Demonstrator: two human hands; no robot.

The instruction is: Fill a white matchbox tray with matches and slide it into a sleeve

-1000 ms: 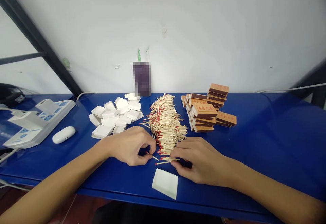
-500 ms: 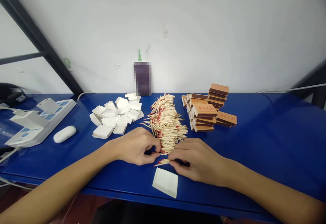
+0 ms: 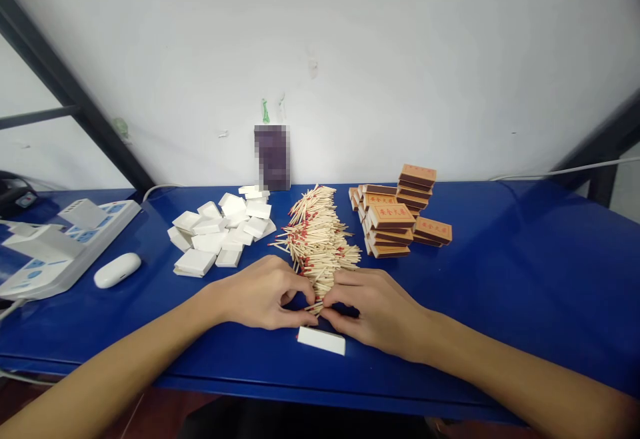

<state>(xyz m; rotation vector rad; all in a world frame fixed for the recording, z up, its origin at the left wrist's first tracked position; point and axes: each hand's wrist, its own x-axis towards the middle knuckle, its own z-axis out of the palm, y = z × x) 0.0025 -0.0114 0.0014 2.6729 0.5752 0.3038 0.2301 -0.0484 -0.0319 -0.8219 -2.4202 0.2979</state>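
My left hand [image 3: 263, 296] and my right hand [image 3: 373, 309] meet fingertip to fingertip at the near end of a pile of red-tipped matches [image 3: 317, 236] on the blue table [image 3: 525, 279]. Both hands pinch a small bundle of matches between them. Just below the fingers lies one white inner matchbox tray [image 3: 321, 340], seen nearly edge-on. A heap of white trays [image 3: 220, 232] sits to the left of the matches. Orange matchbox sleeves [image 3: 395, 222] are stacked to the right.
A white power strip with plugs [image 3: 55, 246] and a white earbud case [image 3: 117, 270] lie at the left. A blurred dark object [image 3: 273, 157] stands against the white wall. Dark metal struts slant at both sides. The table's front edge runs just below my wrists.
Both hands have closed in on each other, gathering loose matches into a bundle. The white tray looks flatter and closer to the fingers. The view shifted slightly.
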